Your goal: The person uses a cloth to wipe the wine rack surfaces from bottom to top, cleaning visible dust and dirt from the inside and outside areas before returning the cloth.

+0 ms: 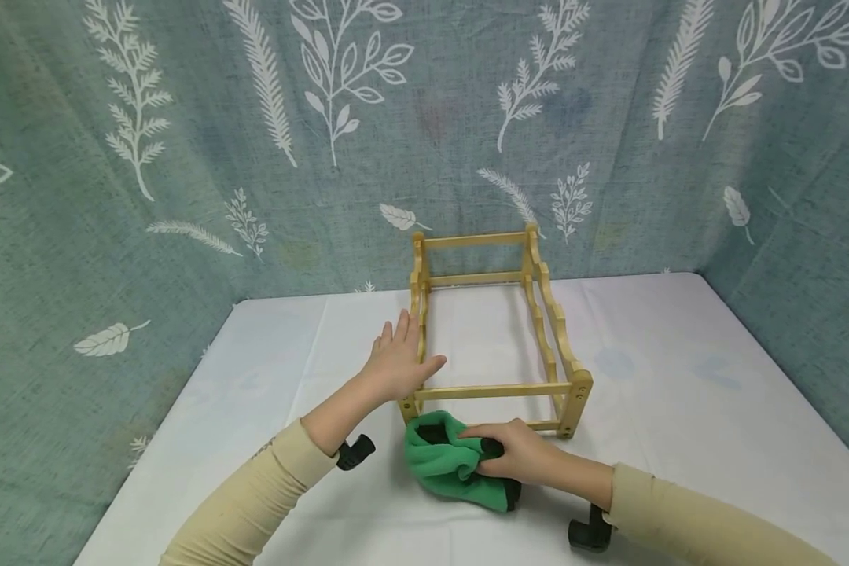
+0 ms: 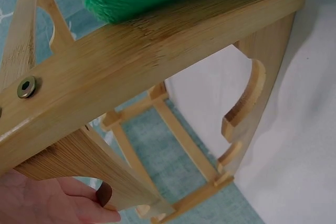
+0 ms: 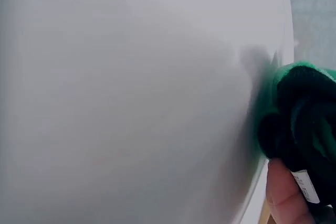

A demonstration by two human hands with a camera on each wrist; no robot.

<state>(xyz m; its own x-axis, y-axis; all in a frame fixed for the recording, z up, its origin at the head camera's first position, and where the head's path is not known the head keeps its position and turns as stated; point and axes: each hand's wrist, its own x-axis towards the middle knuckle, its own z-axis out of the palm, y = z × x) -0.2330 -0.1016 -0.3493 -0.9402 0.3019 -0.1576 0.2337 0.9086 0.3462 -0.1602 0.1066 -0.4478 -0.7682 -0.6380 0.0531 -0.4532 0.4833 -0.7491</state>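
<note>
A light wooden rack [image 1: 498,391] with notched side rails stands on the table. My left hand [image 1: 395,368] lies at its near left corner, fingers extended forward and thumb spread to the side. In the left wrist view, the fingers [image 2: 89,203] show beside a notched wooden side piece. In front of the rack, my right hand [image 1: 512,454] pinches a bunched green fleecy cloth [image 1: 442,464] with dark edging. The right wrist view shows dark folds of the cloth [image 3: 307,98] and a small white label [image 3: 305,186] by the fingertips.
A white cloth covers the table [image 1: 679,440]. Behind and along both sides hangs a blue-green curtain [image 1: 439,118] with white leaf prints. The rack's far end stands close to the back curtain. A black wrist mount [image 1: 590,531] hangs under the right wrist.
</note>
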